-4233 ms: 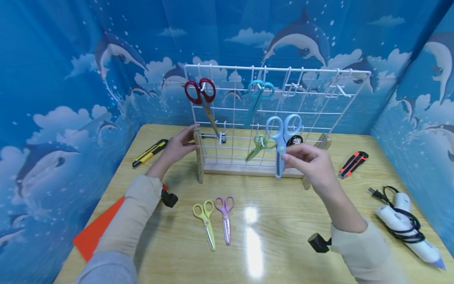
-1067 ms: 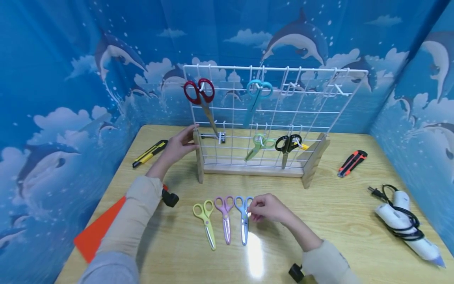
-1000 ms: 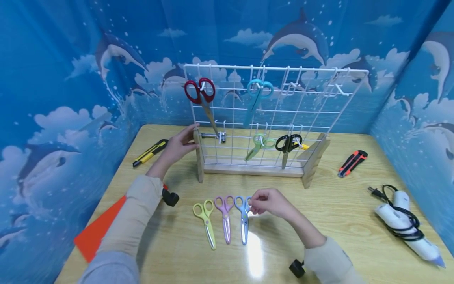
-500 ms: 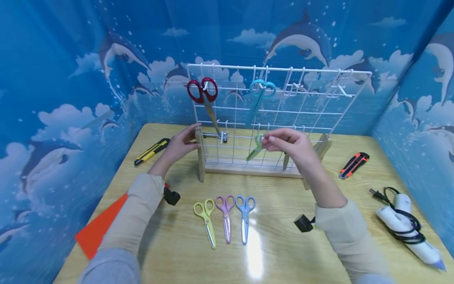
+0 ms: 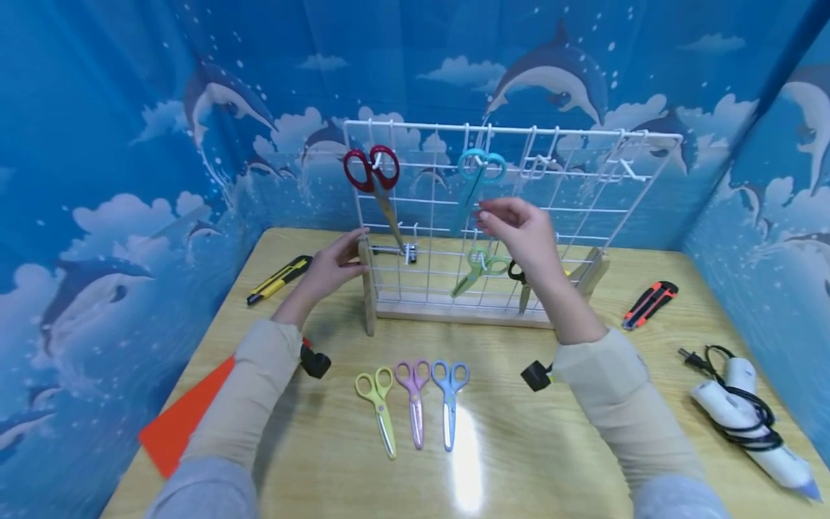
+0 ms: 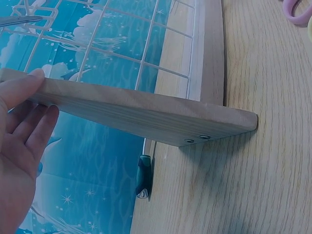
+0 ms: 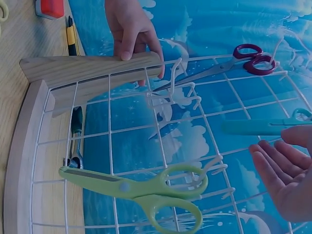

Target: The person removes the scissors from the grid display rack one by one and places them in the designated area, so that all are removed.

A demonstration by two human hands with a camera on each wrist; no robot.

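Observation:
My left hand point(image 5: 333, 264) grips the wooden side post point(image 6: 146, 109) of a white wire rack point(image 5: 415, 198), thumb on one face and fingers on the other. My right hand point(image 5: 524, 234) is just right of the teal scissors point(image 5: 471, 186) hanging from an upper hook, with its thumb and fingers parted beside the blades point(image 7: 251, 126). Red-handled scissors point(image 5: 381, 185) hang at the upper left. Below hang green scissors point(image 7: 126, 187) and black-handled scissors point(image 5: 524, 292), the latter partly hidden behind my right hand. Yellow point(image 5: 378, 404), purple point(image 5: 415, 404) and blue scissors point(image 5: 449, 407) lie in a row.
A yellow-black utility knife point(image 5: 279, 280) lies at the left, with a red sheet point(image 5: 184, 422) nearer. At the right are a red-black utility knife point(image 5: 650, 305) and a white corded tool point(image 5: 755, 425). Two bare hooks point(image 5: 541, 164) are on the rack's upper right.
The blue scissors have gone from my right hand to the table beside the purple pair. My right hand has then risen past the green scissors to the teal pair. My left hand stays put.

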